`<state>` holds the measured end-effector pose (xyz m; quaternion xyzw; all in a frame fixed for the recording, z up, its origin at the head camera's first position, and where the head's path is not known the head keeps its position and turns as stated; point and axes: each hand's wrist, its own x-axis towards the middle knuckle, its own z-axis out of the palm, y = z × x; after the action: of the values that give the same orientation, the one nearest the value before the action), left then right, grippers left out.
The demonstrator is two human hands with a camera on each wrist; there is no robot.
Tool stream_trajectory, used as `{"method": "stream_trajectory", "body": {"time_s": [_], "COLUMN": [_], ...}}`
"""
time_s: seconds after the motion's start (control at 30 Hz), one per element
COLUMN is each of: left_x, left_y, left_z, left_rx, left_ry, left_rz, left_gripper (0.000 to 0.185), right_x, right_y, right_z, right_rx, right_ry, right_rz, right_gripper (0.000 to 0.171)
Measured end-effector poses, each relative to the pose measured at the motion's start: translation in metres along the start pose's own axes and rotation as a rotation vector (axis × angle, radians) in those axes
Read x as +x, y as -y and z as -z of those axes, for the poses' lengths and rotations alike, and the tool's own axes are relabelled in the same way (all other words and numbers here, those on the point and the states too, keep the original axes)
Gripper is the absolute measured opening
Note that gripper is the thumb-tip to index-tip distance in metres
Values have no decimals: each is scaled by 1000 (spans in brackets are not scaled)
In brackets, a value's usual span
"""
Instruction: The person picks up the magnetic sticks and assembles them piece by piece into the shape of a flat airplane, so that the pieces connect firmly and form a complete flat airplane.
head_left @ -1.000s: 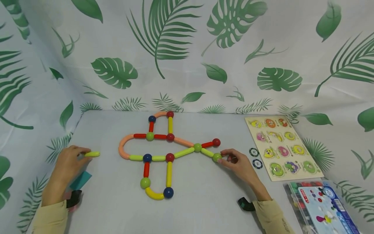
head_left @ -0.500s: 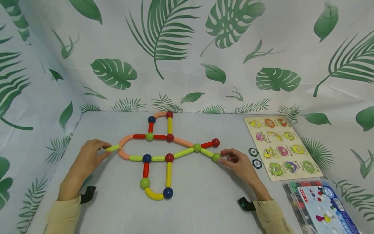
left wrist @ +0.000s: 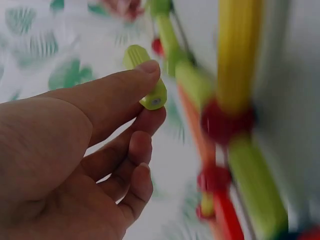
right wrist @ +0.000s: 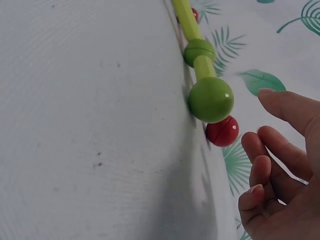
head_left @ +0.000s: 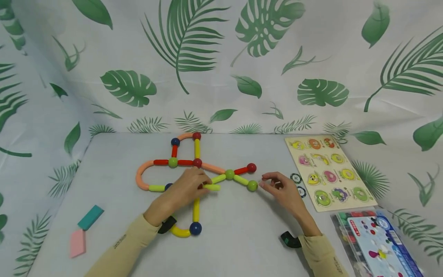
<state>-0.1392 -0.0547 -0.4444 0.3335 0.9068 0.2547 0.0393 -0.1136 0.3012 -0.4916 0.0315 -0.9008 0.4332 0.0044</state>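
Between thumb and finger, my left hand pinches a short yellow-green magnetic rod, held over the middle of a plane-like figure of magnetic rods and balls. My right hand has its fingers apart and loosely bent, beside the green ball at the figure's right end, with a small gap to it. A red ball on a red rod forms the other tip. Both tips branch from a green ball. The left hand hides part of the figure's lower side in the head view.
A wooden fruit puzzle board lies at the right, with two poker chips beside it. Nearer stands a clear box of magnetic pieces. A teal block and a pink block lie at the left.
My left hand has carried the yellow-green rod rightward from the table's left side to over the figure. My right hand has let go of the green end ball and sits slightly away from it.
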Motion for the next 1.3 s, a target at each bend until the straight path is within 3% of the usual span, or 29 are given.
{"method": "stream_trajectory", "body": {"time_s": [0.23,0.5,0.7,0.8,0.93,1.07,1.3], "left_x": [23,27,20,12,0,-14,-32], "left_y": [-26,-32,-29,-22,0,19,34], "left_z": [-29,-41,-20,-5,9,16,22], "left_rx": [67,96,0,-47,-69,-70,-104], "left_ry": [178,267,213,136,33,-13,-54], "left_rz": [-23,40,82,97,119,185,242], "left_gripper": [21,22,28,27,27,27,30], "right_x": [-2,-14,-15,-14,-14,-12,-6], "right_y": [11,57,55,47,48,52,54], "right_z": [3,6,-9,-24,-45,-61,-82], "right_rx": [17,55,72,76,74,62,13], "right_ry": [-46,-25,11,26,69,142,244], "right_rz": [35,60,69,114,176,198,220], "right_gripper": [26,23,21,23,25,24,19]}}
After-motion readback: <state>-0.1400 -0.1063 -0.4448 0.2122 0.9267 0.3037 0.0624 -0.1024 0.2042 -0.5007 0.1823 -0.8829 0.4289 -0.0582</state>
